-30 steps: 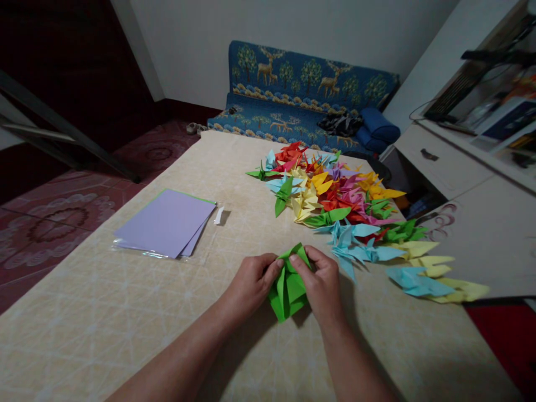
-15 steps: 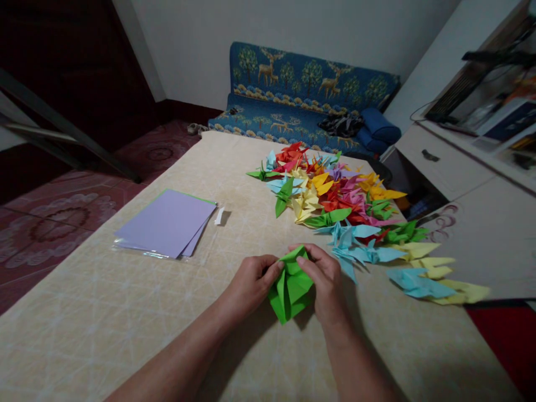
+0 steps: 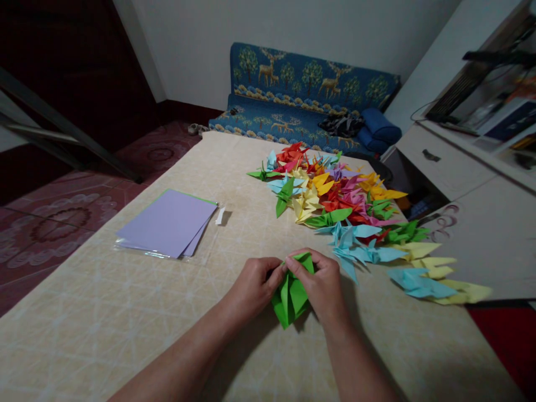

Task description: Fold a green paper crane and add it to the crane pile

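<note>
Green folded paper point(image 3: 295, 296) sits at six o'clock in my view, its upper part pinched between thumb and fingers of my left hand point(image 3: 257, 285) and my right hand point(image 3: 325, 282), each grip nearly closed. I judge it light, crisp and easily creased or torn, best held by its layered edges. Counting: one piece in hand; two purple sheets point(image 3: 167, 220) visible in one clear sleeve point(image 3: 156, 254) at nine o'clock; one white scrap point(image 3: 220, 215) beside them; paper cranes point(image 3: 354, 196) around three o'clock, too overlapped to number.
</note>
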`<state>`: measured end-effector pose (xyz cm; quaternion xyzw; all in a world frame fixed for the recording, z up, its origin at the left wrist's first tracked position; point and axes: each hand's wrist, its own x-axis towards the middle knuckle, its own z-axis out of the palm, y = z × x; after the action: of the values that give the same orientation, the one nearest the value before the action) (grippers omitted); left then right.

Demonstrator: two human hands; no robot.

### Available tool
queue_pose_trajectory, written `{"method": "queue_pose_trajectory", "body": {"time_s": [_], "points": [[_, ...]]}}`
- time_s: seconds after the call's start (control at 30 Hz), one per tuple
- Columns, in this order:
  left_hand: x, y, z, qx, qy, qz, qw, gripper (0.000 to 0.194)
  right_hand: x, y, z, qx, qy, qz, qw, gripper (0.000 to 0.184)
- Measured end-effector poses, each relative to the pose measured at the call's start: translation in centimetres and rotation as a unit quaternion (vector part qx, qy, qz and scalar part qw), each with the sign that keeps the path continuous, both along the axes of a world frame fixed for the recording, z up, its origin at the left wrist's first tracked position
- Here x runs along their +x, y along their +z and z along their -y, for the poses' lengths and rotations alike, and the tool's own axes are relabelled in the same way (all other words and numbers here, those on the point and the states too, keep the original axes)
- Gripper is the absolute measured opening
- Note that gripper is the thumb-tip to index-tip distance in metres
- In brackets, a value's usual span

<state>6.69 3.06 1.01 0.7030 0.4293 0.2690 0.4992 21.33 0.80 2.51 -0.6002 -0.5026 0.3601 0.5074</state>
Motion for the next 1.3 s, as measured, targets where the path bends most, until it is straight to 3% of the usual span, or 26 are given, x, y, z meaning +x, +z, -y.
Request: {"method": "queue_pose_trajectory", "body": {"time_s": [0.17,0.33,0.43,0.53,0.6,0.7,0.83,1.13,1.3], "points": [[0.1,0.0,0.0,0.015,-0.015,0.002,1.000,0.039,0.2,-0.1,0.1,0.023,0.005,-0.026,0.999,0.017],[0.2,-0.1,0.1,0.006,-0.028,0.006,1.000,0.037,0.6,-1.2,0.2,-0.040,-0.033,-0.080,0.995,0.037],[0.1,-0.2,-0.1,-0.013,0.023,0.034,0.999,0.035,0.5,-1.4,0.2,0.062,-0.097,-0.055,0.992,0.043],[0.0,-0.4,-0.7,-0.056,0.128,0.125,0.982,0.033,-0.1,-0.8,0.6,0.199,-0.134,-0.006,0.971,0.029],[-0.2,-0.4,-1.0,-0.083,0.193,0.197,0.958,0.032,-0.8,-0.3,1.2,0.231,-0.124,0.025,0.965,0.016],[-0.3,-0.5,-1.3,-0.113,0.253,0.284,0.918,0.028,-1.9,0.0,2.0,0.232,-0.075,0.063,0.968,0.006],[-0.3,-0.3,-1.4,-0.133,0.284,0.339,0.887,0.028,-2.8,-0.2,2.1,0.207,-0.043,0.099,0.972,0.008],[0.5,-0.2,-1.0,-0.139,0.290,0.349,0.880,0.025,-3.0,-1.3,1.1,0.221,-0.082,0.134,0.963,0.012],[0.8,-0.1,-0.7,-0.151,0.290,0.343,0.881,0.020,-3.1,-1.4,1.1,0.185,-0.086,0.112,0.973,0.008]]}}
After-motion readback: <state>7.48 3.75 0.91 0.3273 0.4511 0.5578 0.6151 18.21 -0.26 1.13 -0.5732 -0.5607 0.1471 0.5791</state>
